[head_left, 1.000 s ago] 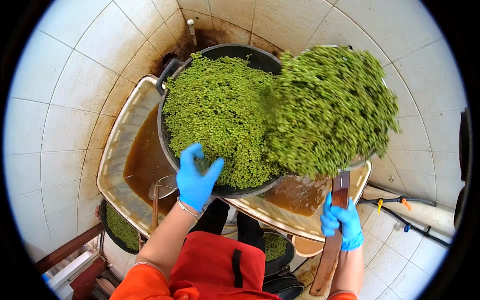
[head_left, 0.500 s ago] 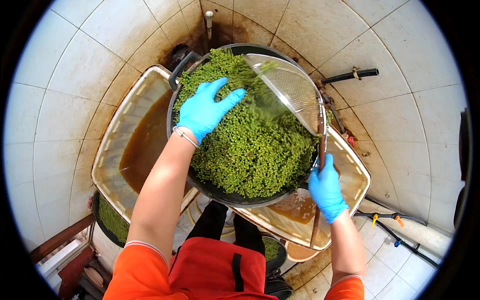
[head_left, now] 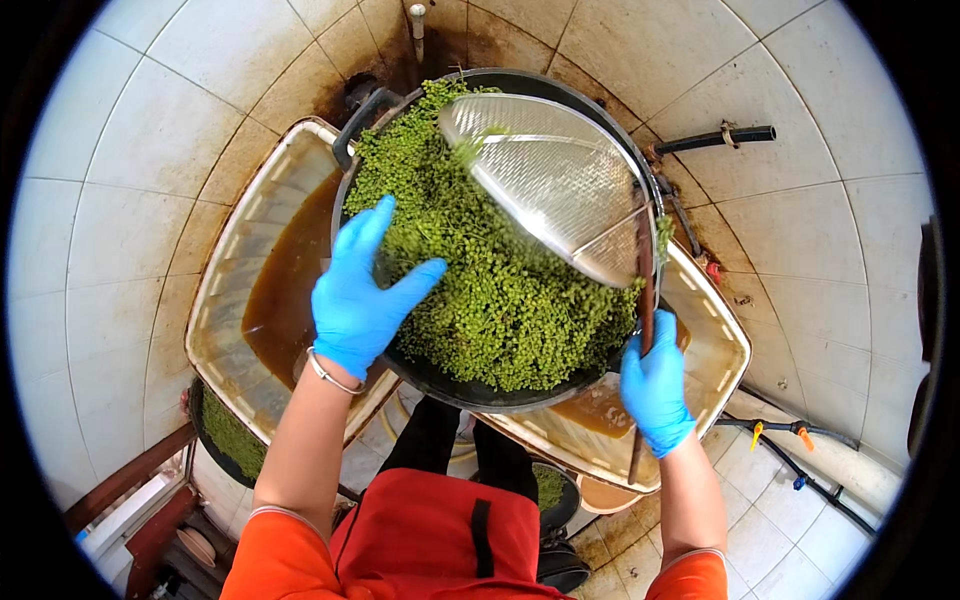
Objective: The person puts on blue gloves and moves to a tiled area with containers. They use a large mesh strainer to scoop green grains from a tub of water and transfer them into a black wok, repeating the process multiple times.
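Note:
A large black tub [head_left: 450, 392] holds a heap of small round green berries on stems [head_left: 510, 330]. Over the right part of the heap a wire-mesh strainer [head_left: 560, 165] is tipped on its side, some green bits against its rim. My right hand [head_left: 655, 385], in a blue glove, is wrapped round the strainer's long brown handle [head_left: 645, 280] beside the tub's right rim. In a blue glove too, my left hand [head_left: 365, 290] hovers at the tub's left edge by the berries, thumb and fingers apart, holding nothing.
Under the black tub stand white plastic basins [head_left: 222, 330] with brown liquid [head_left: 285, 290]. Tiled walls [head_left: 700, 130] close in behind, with a black pipe [head_left: 720, 138] at right. Dark tubs of green stuff [head_left: 230, 432] sit low at left and by my legs.
My left hand has drawn back from over the berries toward the tub's left rim. The strainer has swung left and flatter over the heap; my right hand keeps its grip.

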A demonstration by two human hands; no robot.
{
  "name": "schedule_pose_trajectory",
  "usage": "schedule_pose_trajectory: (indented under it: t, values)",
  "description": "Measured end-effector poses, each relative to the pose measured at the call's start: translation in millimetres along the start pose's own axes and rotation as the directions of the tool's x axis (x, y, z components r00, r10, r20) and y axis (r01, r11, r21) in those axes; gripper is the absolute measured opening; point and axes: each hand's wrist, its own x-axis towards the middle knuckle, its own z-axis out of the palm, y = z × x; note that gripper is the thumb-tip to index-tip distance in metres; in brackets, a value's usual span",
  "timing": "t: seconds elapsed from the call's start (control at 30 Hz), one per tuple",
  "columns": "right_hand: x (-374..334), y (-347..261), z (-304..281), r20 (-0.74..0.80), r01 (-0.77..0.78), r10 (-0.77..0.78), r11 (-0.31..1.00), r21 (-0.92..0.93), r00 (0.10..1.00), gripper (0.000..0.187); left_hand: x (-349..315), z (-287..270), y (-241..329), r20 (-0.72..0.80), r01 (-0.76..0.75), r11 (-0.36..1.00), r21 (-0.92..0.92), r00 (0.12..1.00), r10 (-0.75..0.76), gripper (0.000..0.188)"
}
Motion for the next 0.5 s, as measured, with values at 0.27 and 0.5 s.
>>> schedule_pose_trajectory:
  t: [0.27, 0.5]
  values:
    - [-6, 18, -26, -0.014, -0.161, 0.177, 0.921, 0.355, 0.984, 0.026, 55, 15, 44, 0.156, -0.198, 0.959, 0.201, 0.973, 0.168, 0.071]
    - [-30, 28, -16, 0.093, -0.217, 0.203, 0.774, 0.594, 0.975, 0.015, 43, 41, 47, 0.358, -0.303, 0.877, 0.374, 0.919, 0.165, 0.068]
